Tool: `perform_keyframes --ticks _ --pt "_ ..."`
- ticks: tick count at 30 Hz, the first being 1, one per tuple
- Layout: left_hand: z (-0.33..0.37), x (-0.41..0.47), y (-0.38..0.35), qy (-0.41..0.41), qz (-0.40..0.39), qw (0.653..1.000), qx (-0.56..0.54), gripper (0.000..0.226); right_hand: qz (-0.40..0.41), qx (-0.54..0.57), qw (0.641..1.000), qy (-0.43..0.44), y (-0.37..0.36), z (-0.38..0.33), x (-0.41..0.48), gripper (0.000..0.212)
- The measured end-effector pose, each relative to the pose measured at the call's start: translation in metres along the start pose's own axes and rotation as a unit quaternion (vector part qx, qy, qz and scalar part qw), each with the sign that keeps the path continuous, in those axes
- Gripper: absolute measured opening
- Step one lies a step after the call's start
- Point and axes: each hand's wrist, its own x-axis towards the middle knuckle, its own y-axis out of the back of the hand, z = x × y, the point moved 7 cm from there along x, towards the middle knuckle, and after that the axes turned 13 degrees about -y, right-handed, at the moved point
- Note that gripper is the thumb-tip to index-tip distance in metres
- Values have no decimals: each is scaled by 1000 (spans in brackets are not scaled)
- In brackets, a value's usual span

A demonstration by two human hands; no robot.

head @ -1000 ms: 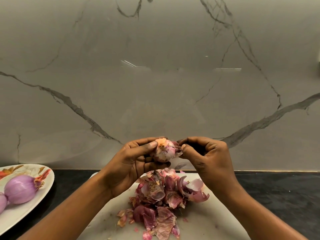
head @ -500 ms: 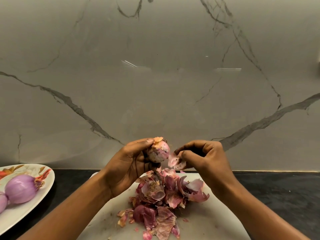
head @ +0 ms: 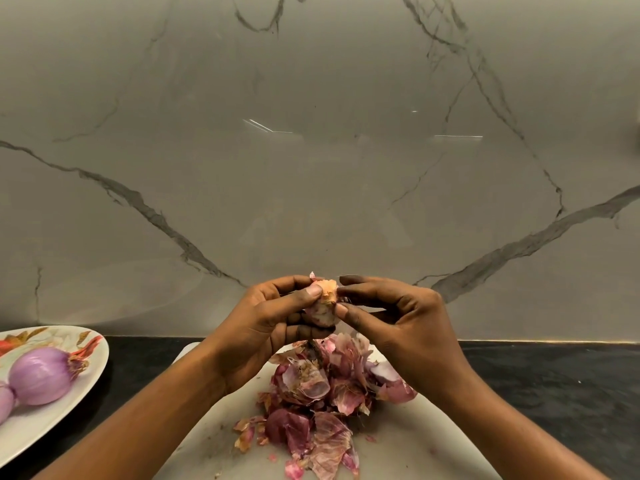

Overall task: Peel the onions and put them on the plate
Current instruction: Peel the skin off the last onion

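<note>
Task status: partly complete. Two peeled pale-purple onions [head: 41, 375] lie on the white oval plate with a red-orange leaf pattern [head: 52, 419] at the left of the scene, one in full view and the other cut off by the frame edge. A heap of loose purple-pink onion skins [head: 322, 393] covers the far half of the white cutting board [head: 415, 441], which sits on the black counter [head: 554, 375]. By that heap, several onions appear to have been stripped. The small pink onion [head: 323, 311], with a dry orange-tan end pointing up, is only partly peeled. It is held in the air above the far end of the board, directly over the skins and well apart from the plate. Steps left: remove the last dry skin, then carry this onion left to the plate. No unpeeled onions are in view — whether more wait outside the frame cannot be told. Pose: both forearms enter from the near edge and converge at centre. The left hand [head: 263, 327] cradles the onion from the left and beneath, its fingers [head: 304, 294] curled round it with the thumb pressed on the upper front. The right hand [head: 398, 327] meets it from the right — thumb and forefinger pinch the onion's right side near the dry end, while the other fingers are loosely curved and hold nothing.
</note>
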Motion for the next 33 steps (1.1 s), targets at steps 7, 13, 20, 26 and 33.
perform_keyframes --ticks 7,13,20,26,33 --pt "-1 1 0 -3 -3 1000 -8 41 23 -28 999 21 2 -2 1 21" --pt "0 1 1 -6 -2 1000 -18 37 30 -62 997 24 -2 -2 1 24" --pt "-1 3 6 -5 18 998 -56 42 19 38 998 -46 4 6 8 11" --pt "0 2 6 -1 28 997 -69 38 45 29 996 -69 11 11 5 12" --pt "2 0 3 8 24 999 -35 35 33 40 997 -59 11 9 4 21"
